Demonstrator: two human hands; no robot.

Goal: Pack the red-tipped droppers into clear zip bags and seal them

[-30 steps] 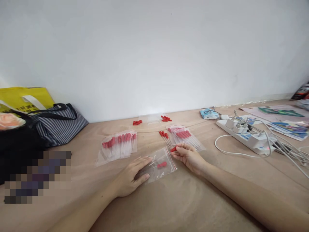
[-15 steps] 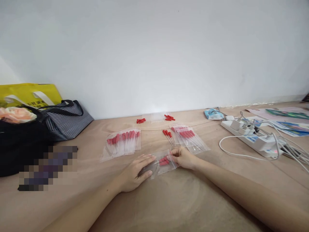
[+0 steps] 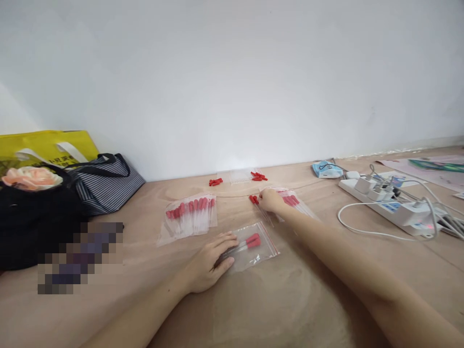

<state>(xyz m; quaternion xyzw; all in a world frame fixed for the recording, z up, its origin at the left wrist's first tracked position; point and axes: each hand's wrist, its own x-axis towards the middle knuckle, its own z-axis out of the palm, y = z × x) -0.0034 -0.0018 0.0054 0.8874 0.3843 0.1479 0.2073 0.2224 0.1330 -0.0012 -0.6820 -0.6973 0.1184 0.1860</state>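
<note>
A clear zip bag [image 3: 261,251] lies flat in the middle, with red-bulbed droppers [image 3: 253,240] inside. My left hand [image 3: 212,258] rests on the bag's left part, fingers together and thumb apart, around the droppers' clear ends. Farther back, my right hand [image 3: 271,200] is closed at the loose red-tipped droppers [image 3: 254,199]; its fingertips are turned away, so what they hold is hidden. Filled bags with red-bulbed droppers [image 3: 192,215] lie on the left. More filled bags [image 3: 292,199] lie partly behind my right hand and forearm.
By the wall are two small piles of red bulbs [image 3: 215,181] [image 3: 258,176] and clear tubes [image 3: 239,177]. On the right are a power strip [image 3: 389,208] with cables and a blue packet [image 3: 326,169]. Striped [image 3: 108,181], black [image 3: 32,222] and yellow [image 3: 81,145] bags stand left.
My right hand has let go of the middle bag's zip edge and moved back to the loose droppers. My left hand stays on the bag. The view has shifted slightly.
</note>
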